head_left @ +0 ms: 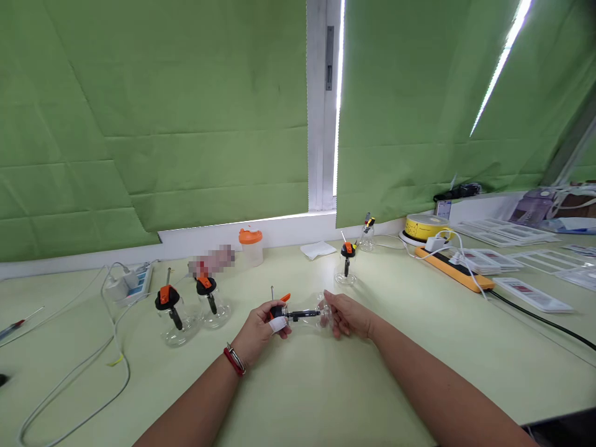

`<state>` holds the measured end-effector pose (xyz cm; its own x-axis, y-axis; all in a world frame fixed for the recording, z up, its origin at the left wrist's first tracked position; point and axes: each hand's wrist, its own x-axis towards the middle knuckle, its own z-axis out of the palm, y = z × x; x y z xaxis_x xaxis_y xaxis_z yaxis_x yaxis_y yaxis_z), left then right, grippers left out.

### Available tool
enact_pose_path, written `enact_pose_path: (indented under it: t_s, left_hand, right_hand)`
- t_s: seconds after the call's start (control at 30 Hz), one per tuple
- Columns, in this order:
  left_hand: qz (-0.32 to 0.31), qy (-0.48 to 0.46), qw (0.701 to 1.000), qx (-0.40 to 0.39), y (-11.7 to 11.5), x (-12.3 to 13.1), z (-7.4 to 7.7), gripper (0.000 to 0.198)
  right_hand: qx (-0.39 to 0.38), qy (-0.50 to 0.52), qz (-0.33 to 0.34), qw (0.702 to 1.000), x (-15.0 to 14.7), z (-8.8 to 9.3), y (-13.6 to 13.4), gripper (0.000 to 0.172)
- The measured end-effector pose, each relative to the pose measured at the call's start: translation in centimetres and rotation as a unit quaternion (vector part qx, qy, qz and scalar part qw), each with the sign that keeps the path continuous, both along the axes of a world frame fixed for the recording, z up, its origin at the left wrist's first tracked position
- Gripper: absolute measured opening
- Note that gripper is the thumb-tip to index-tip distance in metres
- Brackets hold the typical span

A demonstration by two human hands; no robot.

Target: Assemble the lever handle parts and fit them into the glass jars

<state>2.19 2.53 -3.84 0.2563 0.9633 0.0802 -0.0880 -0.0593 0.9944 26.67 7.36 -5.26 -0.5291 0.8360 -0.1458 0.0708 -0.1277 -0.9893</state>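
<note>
Held bottle (311, 314): small, clear, lying on its side just over the table (326, 391), spanned between both hands near the table's middle; black-and-orange cap (279, 308) at the left end, with a thin metal pin rising from it.
Left hand (259, 329): fingers curled tight round the cap end, gripping it; white wrap on one finger, red bracelet (234, 360) at the wrist.
Right hand (348, 315): fingers cupped round the clear base end, grasping it (contact between bottle and table not discernible).
Left pair: two like bottles, the outer bottle (174, 321) and the inner bottle (213, 308), upright, just beside each other, to the left of the left hand; same black-and-orange tops.
Far bottles: a capped bottle (347, 268) upright beyond the right hand; a smaller bottle (367, 236) behind it, near the sill.
Cup (251, 247): translucent, orange lid, upright at the sill.
Tissue (318, 249): white, folded, between cup and far bottles.
Power strips: a white strip (137, 278) far left, cable looping over the table; an orange strip (459, 270) on the right, white plug in it.
Yellow disc (426, 226): round, behind the orange strip.
Screwdriver (18, 324): thin, red-handled, at the left edge.
Trays (531, 294): flat, white, along the right side.
Blinds (186, 112): green, drawn over the window.
</note>
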Motion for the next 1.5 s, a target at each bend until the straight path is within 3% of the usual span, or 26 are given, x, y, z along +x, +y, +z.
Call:
enact_pose_path:
  t_s: [0.13,0.27,0.37,0.6,0.87,0.93,1.03,1.17,1.4,1.5]
  left_hand:
    - [0.002,-0.008,1.0,-0.002,0.2,-0.2,-0.1,0.036]
    - [0.006,-0.009,1.0,-0.007,0.5,-0.5,0.0,0.031]
    - [0.004,-0.007,1.0,-0.009,0.6,-0.7,0.1,0.032]
    - [0.001,-0.005,1.0,-0.014,0.4,-0.8,0.1,0.032]
    - [-0.002,-0.014,1.0,-0.023,0.3,-0.7,0.1,0.034]
    - [0.003,-0.017,1.0,-0.023,0.4,-0.7,0.1,0.033]
    - [0.014,-0.023,0.999,-0.021,0.6,-0.8,0.2,0.031]
    - [0.02,-0.029,0.999,-0.017,0.8,-0.9,0.1,0.033]
    - [0.011,-0.018,1.0,-0.017,0.7,-0.9,-0.1,0.034]
    - [0.005,-0.014,1.0,-0.019,0.6,-0.9,-0.1,0.036]
  right_hand:
    - [-0.013,0.004,0.004,1.0,0.0,-0.3,0.3,0.063]
    - [0.022,0.064,0.033,0.997,0.5,0.4,-0.3,0.051]
    - [0.054,0.077,0.039,0.995,0.6,0.7,-0.5,0.071]
    - [0.017,0.066,0.055,0.996,0.1,-0.6,0.0,0.048]
    - [-0.001,-0.022,0.049,0.999,0.0,-2.0,0.8,0.075]
    - [-0.003,-0.024,0.047,0.999,-0.1,-1.8,0.7,0.074]
    - [0.03,0.032,0.043,0.998,0.0,-0.9,0.2,0.056]
    - [0.108,0.078,0.033,0.991,0.1,0.4,-0.4,0.077]
    - [0.069,0.035,0.012,0.997,-0.5,-0.6,-0.2,0.05]
    - [0.048,-0.001,-0.003,0.999,-0.8,-1.3,0.1,0.057]
